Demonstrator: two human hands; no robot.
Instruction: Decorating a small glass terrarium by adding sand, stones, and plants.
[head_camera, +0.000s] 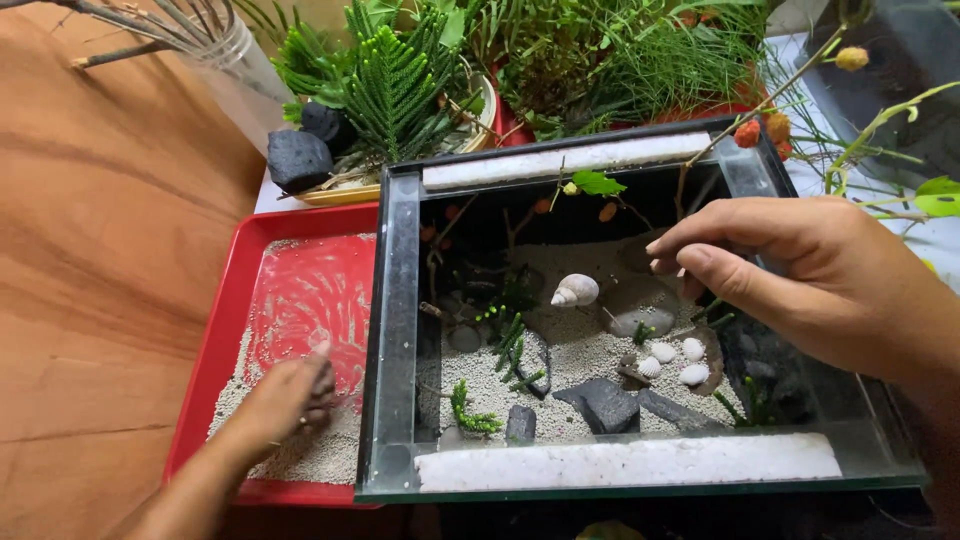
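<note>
A glass tank (397, 300) stands in front of me, its floor covered with pale gravel, dark stones (600, 402), small white shells (673, 362), a larger spiral shell (576, 291) and green sprigs (470, 405). My right hand (800, 275) reaches in over the tank's right rim, fingers pinched together above the gravel; what they hold is hidden. My left hand (288, 397) rests in a red tray (215, 340) left of the tank, fingers curled into the loose pale gravel (300, 455) there.
Behind the tank lie green plants and grass (620, 60), black stones (298, 158) on a yellow dish, and a clear jar of twigs (215, 45). White foam strips (630, 463) sit on the tank's front and back rims. Berry branches (770, 125) hang over the right corner.
</note>
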